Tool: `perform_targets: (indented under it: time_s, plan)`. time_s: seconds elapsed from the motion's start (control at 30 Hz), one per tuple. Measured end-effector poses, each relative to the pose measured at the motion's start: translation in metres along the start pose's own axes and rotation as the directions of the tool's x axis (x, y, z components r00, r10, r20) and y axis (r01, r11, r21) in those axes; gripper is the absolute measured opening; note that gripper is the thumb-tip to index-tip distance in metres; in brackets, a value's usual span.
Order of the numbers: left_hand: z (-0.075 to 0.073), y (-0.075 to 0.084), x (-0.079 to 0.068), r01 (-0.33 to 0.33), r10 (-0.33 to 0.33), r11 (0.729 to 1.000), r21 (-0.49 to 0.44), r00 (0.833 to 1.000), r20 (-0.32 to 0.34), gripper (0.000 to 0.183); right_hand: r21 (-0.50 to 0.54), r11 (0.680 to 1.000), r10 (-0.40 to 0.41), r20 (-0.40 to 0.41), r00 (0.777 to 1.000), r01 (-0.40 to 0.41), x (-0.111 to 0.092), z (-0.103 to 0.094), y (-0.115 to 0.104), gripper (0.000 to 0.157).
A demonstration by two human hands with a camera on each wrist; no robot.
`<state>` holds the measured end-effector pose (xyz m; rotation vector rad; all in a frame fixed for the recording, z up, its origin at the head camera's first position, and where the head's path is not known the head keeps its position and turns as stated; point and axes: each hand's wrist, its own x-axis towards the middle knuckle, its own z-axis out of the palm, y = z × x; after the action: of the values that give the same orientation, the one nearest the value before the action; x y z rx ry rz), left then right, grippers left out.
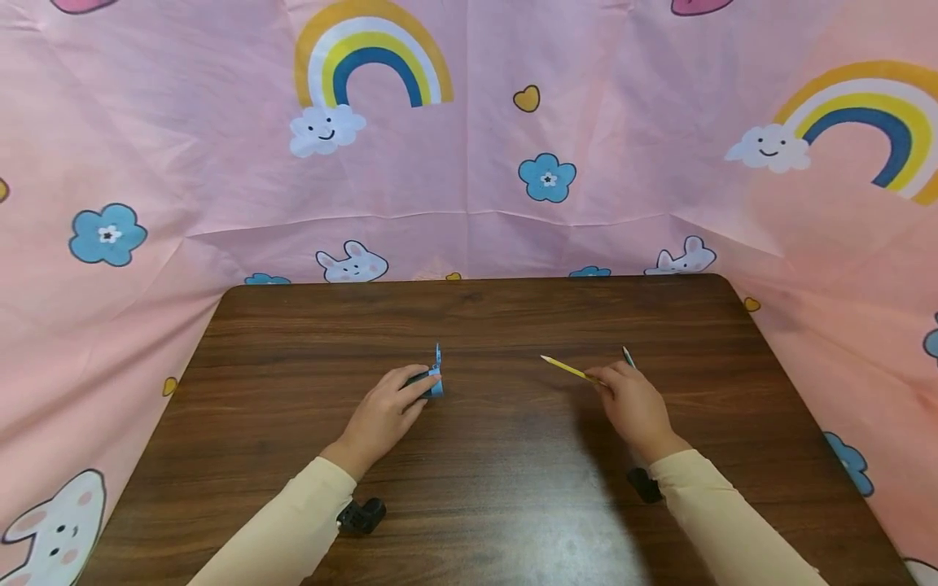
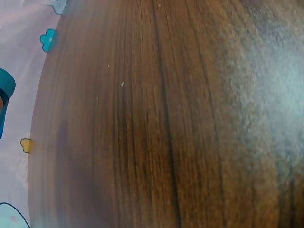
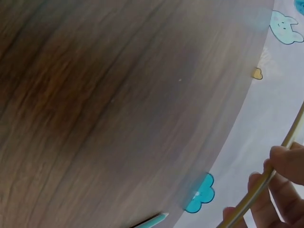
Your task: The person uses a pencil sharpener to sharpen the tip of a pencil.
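Over the left middle of the table, my left hand (image 1: 384,411) grips a small blue object with a raised flap (image 1: 436,382), its thin flap standing up at the far side. The fingers cover much of its dark body, and I cannot tell its exact kind. In the left wrist view only a rounded blue part (image 2: 6,85) shows at the left edge. My right hand (image 1: 636,407) pinches a yellow pencil (image 1: 564,366) between thumb and fingers, its pale tip pointing left and away. Beyond that hand a teal pencil (image 1: 628,356) lies on the table, partly hidden by the hand.
The dark wood table (image 1: 484,325) has rounded far corners. Pink printed cloth (image 1: 469,179) hangs behind it and along both sides. Black wrist cameras show under the left sleeve (image 1: 362,517) and the right sleeve (image 1: 645,486).
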<state>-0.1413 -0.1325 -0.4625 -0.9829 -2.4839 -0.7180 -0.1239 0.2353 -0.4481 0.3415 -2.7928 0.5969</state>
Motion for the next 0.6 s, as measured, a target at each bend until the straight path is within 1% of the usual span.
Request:
perform_targets:
  time_s: [0.17,0.33,0.5,0.6]
  plan:
    - [-0.002,0.004,0.000,-0.005,0.005,1.000,0.002,1.000,-0.001,0.046,-0.007,0.998,-0.056,-0.025,0.998,0.056,0.001,0.001,-0.006,0.025]
    - [-0.006,0.007,0.000,-0.011,0.011,1.000,0.012,1.000,-0.017,0.047,-0.038,0.993,-0.113,-0.056,0.992,0.111,0.004,0.002,-0.013,0.027]
    - [-0.009,0.009,0.000,-0.027,0.027,1.000,0.012,0.999,-0.035,0.047,-0.067,0.981,-0.190,-0.094,0.977,0.184,0.006,0.003,-0.021,0.027]
    - [-0.010,0.010,-0.001,-0.022,0.023,1.000,0.005,0.999,-0.036,0.047,-0.079,0.971,-0.231,-0.112,0.966,0.224,0.008,0.001,-0.026,0.027]
